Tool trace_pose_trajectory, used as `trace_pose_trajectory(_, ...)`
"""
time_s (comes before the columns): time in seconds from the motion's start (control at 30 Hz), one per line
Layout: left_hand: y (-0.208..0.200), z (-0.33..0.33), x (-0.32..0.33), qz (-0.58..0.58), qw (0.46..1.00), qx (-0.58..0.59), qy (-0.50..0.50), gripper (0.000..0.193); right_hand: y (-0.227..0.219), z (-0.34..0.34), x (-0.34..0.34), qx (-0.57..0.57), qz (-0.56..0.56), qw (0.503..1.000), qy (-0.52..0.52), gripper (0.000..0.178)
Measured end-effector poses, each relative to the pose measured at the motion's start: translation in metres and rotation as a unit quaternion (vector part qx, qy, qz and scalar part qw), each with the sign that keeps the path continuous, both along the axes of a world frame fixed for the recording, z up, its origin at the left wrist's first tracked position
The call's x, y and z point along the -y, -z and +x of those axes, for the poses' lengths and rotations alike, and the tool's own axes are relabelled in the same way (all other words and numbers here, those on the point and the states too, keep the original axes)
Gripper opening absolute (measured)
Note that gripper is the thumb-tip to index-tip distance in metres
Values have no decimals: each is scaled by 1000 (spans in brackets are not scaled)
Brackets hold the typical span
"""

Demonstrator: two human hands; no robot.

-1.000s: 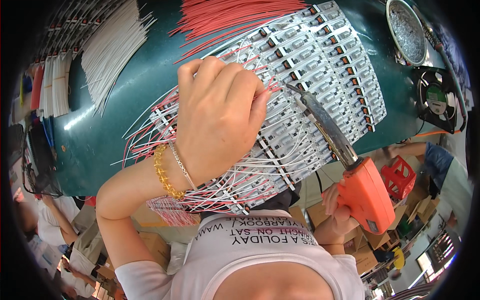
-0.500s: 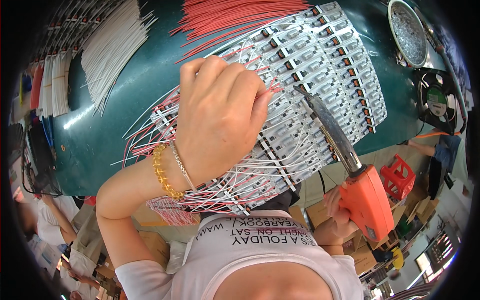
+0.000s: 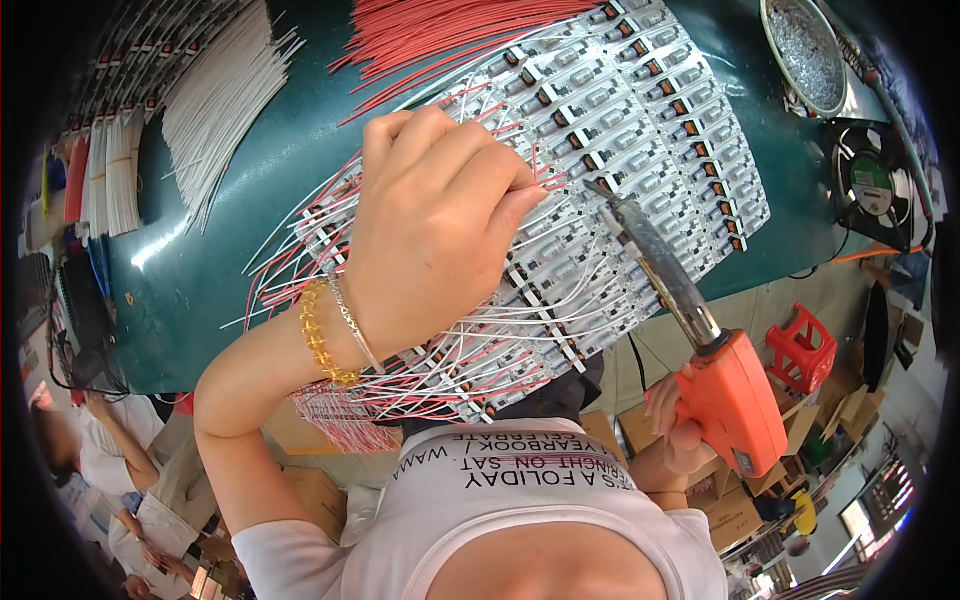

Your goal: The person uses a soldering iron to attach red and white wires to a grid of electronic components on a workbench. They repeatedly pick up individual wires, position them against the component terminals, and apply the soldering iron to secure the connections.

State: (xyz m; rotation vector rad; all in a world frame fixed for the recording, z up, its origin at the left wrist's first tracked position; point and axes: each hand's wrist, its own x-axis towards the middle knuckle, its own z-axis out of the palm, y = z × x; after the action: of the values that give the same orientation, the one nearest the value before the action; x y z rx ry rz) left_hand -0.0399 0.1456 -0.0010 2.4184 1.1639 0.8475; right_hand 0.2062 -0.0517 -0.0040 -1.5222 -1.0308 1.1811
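Note:
My left hand (image 3: 432, 230), with a gold bead bracelet at the wrist, hovers over a panel of small white circuit boards (image 3: 640, 130) on the green table (image 3: 290, 170). Its fingertips pinch a thin wire (image 3: 545, 180) against the boards. My right hand (image 3: 672, 418) grips an orange soldering gun (image 3: 730, 400) by its handle at the table's near edge. The gun's long metal tip (image 3: 600, 195) rests close to the pinched wire, just right of my left fingertips. Red and white wires (image 3: 330, 260) stick out from the boards' left side.
A bundle of red wires (image 3: 440, 35) lies at the top, and white wires (image 3: 215, 100) at the upper left. A round metal dish (image 3: 805, 50) and a small black fan (image 3: 868, 185) stand at the right. A red stool (image 3: 800, 345) and cardboard boxes are on the floor.
The soldering gun's tip has moved slightly left, closer to my left fingertips. My left hand has stayed in place over the boards.

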Motion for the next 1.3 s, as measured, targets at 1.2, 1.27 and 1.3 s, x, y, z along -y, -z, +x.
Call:
trace_pose_trajectory(1.2, -4, 10, 13, -16, 1000, 19, 11, 11, 1, -14, 3, -22, 99, 994, 25, 71)
trace_pose_trajectory(1.27, -1, 12, 15, -15, 1000, 15, -1, 11, 2, -10, 9, 9, 46, 998, 37, 69)
trace_pose_trajectory(1.3, 0, 13, 16, -15, 1000, 13, -7, 11, 2, -9, 11, 25, 20, 999, 43, 68)
